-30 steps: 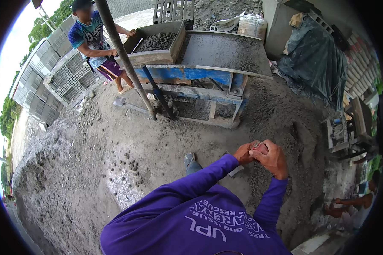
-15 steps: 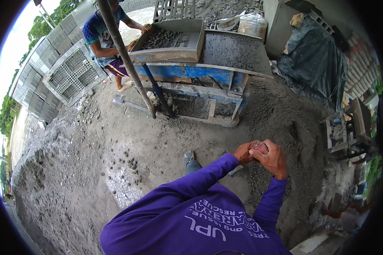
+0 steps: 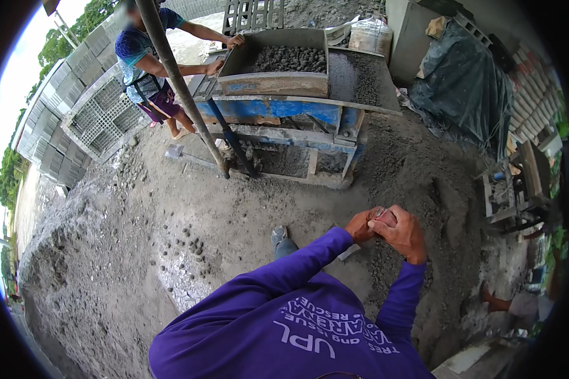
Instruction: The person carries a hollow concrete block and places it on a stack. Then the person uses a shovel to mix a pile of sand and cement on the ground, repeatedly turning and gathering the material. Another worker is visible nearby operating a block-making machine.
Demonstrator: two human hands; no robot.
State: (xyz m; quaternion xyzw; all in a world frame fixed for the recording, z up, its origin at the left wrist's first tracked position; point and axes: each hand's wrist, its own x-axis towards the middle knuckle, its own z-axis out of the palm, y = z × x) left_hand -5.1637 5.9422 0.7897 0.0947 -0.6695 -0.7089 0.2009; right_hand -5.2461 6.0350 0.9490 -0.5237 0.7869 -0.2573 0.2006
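Observation:
In front of my body, over the gritty ground, my left hand [image 3: 361,227] and my right hand [image 3: 406,237] meet with fingers closed round a small reddish packet [image 3: 388,218]. Part of it looks clear and shiny; the fingers cover much of the rest. Farther off, a co-worker grips the near-left end of an open metal sieve box [image 3: 275,84], which carries dark gravel lumps. That box rests on a blue-framed metal machine [image 3: 310,110] with a flat, grit-covered top.
A slanted pole [image 3: 183,91] stands before the machine. Stacked grey blocks [image 3: 63,95] rise at the left, above a heap of grey sand [image 3: 76,252]. To the right are a dark tarp [image 3: 464,88] and a wooden-framed stand [image 3: 518,183]. Another person's leg shows at the right edge.
The co-worker's sieve box has slid right along the machine, and its gravel has shifted to the box's right side. My hands stay nearly still. A leg has come into view at far right.

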